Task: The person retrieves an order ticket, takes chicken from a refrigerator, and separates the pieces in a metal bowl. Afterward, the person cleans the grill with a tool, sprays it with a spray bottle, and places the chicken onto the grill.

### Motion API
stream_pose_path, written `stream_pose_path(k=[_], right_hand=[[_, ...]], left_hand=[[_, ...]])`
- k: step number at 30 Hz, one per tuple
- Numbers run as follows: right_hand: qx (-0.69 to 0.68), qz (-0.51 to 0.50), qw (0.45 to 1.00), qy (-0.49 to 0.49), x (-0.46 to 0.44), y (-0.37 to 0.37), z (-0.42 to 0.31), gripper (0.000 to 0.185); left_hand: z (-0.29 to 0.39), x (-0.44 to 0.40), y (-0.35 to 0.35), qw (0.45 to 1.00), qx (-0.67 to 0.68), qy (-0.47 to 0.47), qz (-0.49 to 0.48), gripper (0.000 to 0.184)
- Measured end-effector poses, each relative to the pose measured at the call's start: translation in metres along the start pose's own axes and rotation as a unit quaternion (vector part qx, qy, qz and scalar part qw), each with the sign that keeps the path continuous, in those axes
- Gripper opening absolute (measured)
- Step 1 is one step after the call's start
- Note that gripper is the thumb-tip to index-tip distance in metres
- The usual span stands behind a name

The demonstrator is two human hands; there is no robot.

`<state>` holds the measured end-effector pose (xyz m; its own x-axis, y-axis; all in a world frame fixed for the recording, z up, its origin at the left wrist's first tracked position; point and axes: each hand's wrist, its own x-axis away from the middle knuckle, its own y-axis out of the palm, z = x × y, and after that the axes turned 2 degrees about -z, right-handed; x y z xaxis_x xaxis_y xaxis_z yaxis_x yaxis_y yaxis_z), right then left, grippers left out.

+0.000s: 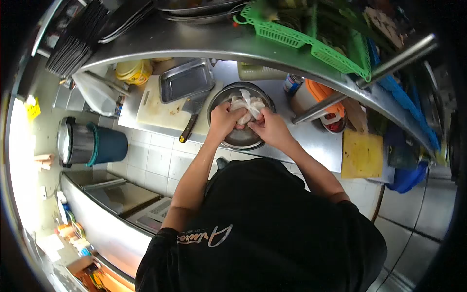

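Cloth of our black shirt [272, 224] fills the near part of the view. Beyond it, our left hand [224, 120] and right hand [270, 128] close narrowly on a bag [247, 104], fingers pinching its two sides. The bag, clear plastic gathered at the top around pale lumps, is in a bowl [240, 139] near the middle of the tabletop's [316, 148] near edge. Left of the bowl we see a board [152, 108] with a knife [188, 127] lying on it, the handle toward its near edge. A yellow slab [362, 155] lies at the tabletop's right end. Farther off, a tray [185, 83] rests at the board's far edge, with a yellow tub [133, 73] past its far left corner. Toward the tabletop's far right stand a can [292, 83] and an orange lid [318, 90]. Above the far edge, a shelf [194, 46] holds a green basket [279, 35].
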<state>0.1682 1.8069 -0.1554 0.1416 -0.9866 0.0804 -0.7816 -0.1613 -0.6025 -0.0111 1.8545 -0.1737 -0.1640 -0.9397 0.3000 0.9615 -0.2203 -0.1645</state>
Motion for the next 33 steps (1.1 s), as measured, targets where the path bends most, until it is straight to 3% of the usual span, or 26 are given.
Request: stream_pose_path(k=[3,6,7,11,12,15,16,19,22,25,27,28,31,33], right_hand=[[0.146,0.046,0.988,-0.009,-0.004,-0.003,-0.011,0.035],[0.191,0.116,0.969,-0.108,-0.022,0.007,0.018,0.037],[0.168,0.113,0.974,-0.100,-0.026,0.006,0.017,0.037],[0.085,0.100,0.991,-0.031,-0.053,-0.001,0.030,0.036],[0.068,0.094,0.993,-0.004,-0.060,-0.002,0.040,0.035],[-0.038,0.023,0.998,0.046,-0.065,-0.017,0.031,0.032],[-0.034,-0.032,0.996,0.073,-0.065,-0.021,0.028,0.035],[-0.098,-0.152,0.978,0.107,-0.050,-0.036,0.002,0.029],[-0.160,-0.149,0.976,0.019,-0.047,-0.030,0.016,0.024],[-0.171,-0.125,0.977,-0.024,-0.046,-0.047,0.008,0.021],[-0.163,-0.057,0.984,-0.041,-0.050,-0.047,0.010,0.026],[-0.125,-0.024,0.991,-0.046,-0.053,-0.050,0.007,0.026],[-0.095,0.063,0.992,-0.058,-0.051,-0.056,-0.004,0.029],[-0.081,0.099,0.990,-0.056,-0.051,-0.058,-0.005,0.029]], left_hand=[[0.015,0.000,0.002,0.999,-0.012,-0.035,0.006,0.030],[0.002,-0.007,-0.002,0.989,-0.147,-0.023,-0.015,0.035],[0.008,-0.010,-0.004,0.981,-0.190,-0.014,-0.025,0.037],[0.028,0.002,-0.020,0.982,-0.151,-0.059,-0.095,0.049],[0.022,-0.001,-0.025,0.982,-0.139,-0.044,-0.117,0.054],[0.023,0.005,-0.018,0.949,-0.250,0.189,-0.036,0.050],[0.027,0.000,-0.017,0.967,-0.239,0.072,-0.052,0.047],[0.026,-0.012,-0.012,0.951,-0.309,-0.031,0.003,0.044],[0.019,-0.012,-0.007,0.924,-0.361,0.058,0.111,0.043],[0.020,-0.011,-0.013,0.895,-0.419,0.117,0.100,0.039],[0.018,-0.011,-0.018,0.871,-0.432,0.199,0.123,0.036],[0.023,-0.011,-0.018,0.856,-0.437,0.242,0.135,0.035],[0.043,-0.007,-0.020,0.892,-0.365,0.247,0.102,0.030],[0.054,-0.005,-0.017,0.967,-0.170,0.186,0.030,0.028]])
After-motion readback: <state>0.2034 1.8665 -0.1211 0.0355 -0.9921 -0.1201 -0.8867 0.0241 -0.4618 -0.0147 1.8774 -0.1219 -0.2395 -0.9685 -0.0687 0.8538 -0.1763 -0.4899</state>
